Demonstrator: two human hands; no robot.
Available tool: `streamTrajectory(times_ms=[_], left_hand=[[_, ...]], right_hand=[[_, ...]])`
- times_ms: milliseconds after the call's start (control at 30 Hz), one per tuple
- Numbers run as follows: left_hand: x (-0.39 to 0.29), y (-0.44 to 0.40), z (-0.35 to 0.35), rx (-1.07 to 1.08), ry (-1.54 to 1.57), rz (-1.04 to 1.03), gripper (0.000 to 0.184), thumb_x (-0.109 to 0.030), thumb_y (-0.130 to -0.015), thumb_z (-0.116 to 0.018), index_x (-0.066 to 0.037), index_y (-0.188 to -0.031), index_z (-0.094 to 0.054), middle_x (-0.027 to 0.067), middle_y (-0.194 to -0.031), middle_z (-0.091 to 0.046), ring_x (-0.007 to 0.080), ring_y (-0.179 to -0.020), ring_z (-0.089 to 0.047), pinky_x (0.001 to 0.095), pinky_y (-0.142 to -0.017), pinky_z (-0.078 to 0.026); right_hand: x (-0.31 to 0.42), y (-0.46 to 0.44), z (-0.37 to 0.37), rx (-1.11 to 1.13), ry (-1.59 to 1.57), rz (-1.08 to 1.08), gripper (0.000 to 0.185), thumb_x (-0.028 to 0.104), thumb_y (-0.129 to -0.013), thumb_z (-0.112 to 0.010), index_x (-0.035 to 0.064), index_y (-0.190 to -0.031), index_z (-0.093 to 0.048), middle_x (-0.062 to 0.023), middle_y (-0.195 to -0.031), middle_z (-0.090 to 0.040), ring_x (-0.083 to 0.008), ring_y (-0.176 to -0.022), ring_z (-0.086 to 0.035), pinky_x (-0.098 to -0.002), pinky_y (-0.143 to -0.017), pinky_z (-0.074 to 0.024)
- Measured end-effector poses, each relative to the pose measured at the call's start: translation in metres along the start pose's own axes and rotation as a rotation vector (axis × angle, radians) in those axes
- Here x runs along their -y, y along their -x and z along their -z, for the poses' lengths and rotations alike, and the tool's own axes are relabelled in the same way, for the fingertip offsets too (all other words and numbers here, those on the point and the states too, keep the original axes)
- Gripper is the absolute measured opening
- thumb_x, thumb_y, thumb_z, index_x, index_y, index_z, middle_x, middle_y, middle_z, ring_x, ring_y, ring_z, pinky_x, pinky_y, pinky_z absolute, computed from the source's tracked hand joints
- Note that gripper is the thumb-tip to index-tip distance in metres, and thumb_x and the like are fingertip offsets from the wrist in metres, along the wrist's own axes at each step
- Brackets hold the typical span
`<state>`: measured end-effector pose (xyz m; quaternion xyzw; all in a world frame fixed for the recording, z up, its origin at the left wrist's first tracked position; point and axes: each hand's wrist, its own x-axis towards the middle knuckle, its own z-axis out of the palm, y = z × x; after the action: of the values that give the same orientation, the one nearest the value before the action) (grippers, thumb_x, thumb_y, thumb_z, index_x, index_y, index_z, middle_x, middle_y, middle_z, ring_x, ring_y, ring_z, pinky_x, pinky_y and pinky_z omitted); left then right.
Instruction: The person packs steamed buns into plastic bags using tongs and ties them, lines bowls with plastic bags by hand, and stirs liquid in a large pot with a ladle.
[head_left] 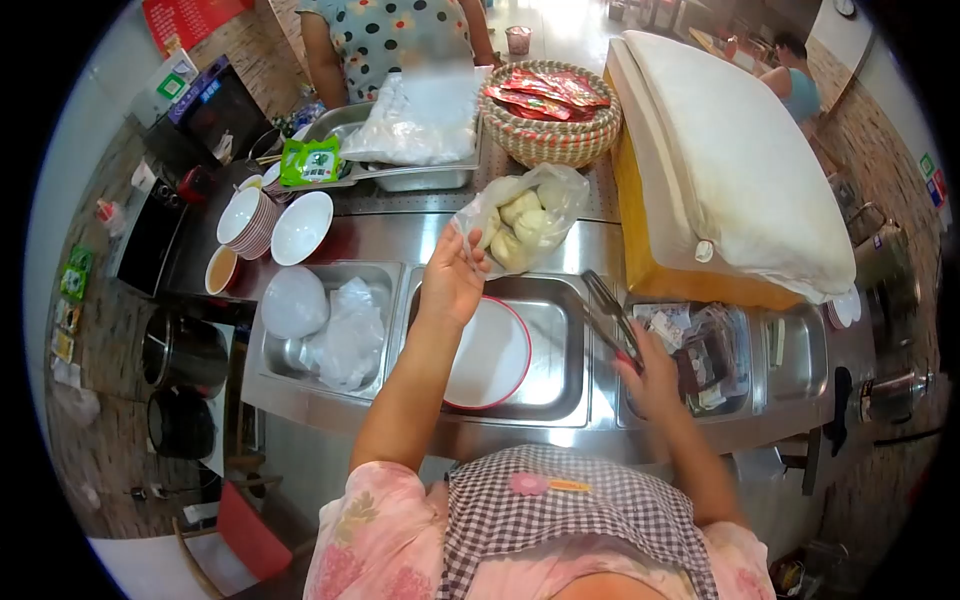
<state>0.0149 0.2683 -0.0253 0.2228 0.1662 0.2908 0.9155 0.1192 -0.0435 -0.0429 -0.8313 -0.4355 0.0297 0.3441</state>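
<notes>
Seen in head view: clear bag (530, 215) of pale buns (520, 222), above the steel counter (395, 232), beyond the red-rimmed basin (490, 350) and just in front of the woven basket (555, 138). Left hand (458, 270): fingers nearly closed on the bag's left edge, thumb contact hard to make out. Right hand (648, 370): closed around the handle end of the tongs (612, 318), with tong arms somewhat apart and tips near the bag's lower right; slightly blurred by motion. Hidden: left part of the basin, behind the left forearm; bun undersides, in folds and glare of the plastic. Contact between bag and counter: impossible to tell. Cut off at bottom: checked apron (570, 500) and floral sleeves. Edges: raised basin rim below the bag; tall yellow box (650, 240), topped with white cloth (740, 150), close on the right. Open room: steel strip between bag and box; leftward, counter space up to the white bowl (302, 228).
</notes>
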Motion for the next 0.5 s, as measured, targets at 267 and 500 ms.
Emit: streamTrajectory(times_ms=[267, 500], left_hand=[[-0.002, 0.004, 0.005, 0.085, 0.045, -0.016, 0.035, -0.015, -0.091, -0.049, -0.015, -0.125, -0.042, 0.0093, -0.105, -0.055, 0.0151, -0.078, -0.055, 0.0284, -0.068, -0.046], [-0.004, 0.006, 0.0, 0.106, -0.013, -0.042, 0.044, -0.015, -0.092, -0.046, -0.014, -0.134, -0.033, 0.0112, -0.11, -0.051, 0.017, -0.083, -0.052, 0.0314, -0.074, -0.044]], right_hand=[[0.081, -0.121, -0.016, 0.239, 0.364, 0.021, 0.057, 0.028, -0.075, -0.07, 0.0034, -0.12, -0.046, -0.0159, -0.096, -0.056, -0.0315, -0.088, -0.06, -0.0399, -0.073, -0.0502], [0.084, -0.147, -0.054, 0.393, 0.692, 0.035, 0.062, 0.032, -0.077, -0.067, 0.0026, -0.124, -0.042, -0.0142, -0.097, -0.057, -0.0306, -0.086, -0.06, -0.0379, -0.072, -0.0503]])
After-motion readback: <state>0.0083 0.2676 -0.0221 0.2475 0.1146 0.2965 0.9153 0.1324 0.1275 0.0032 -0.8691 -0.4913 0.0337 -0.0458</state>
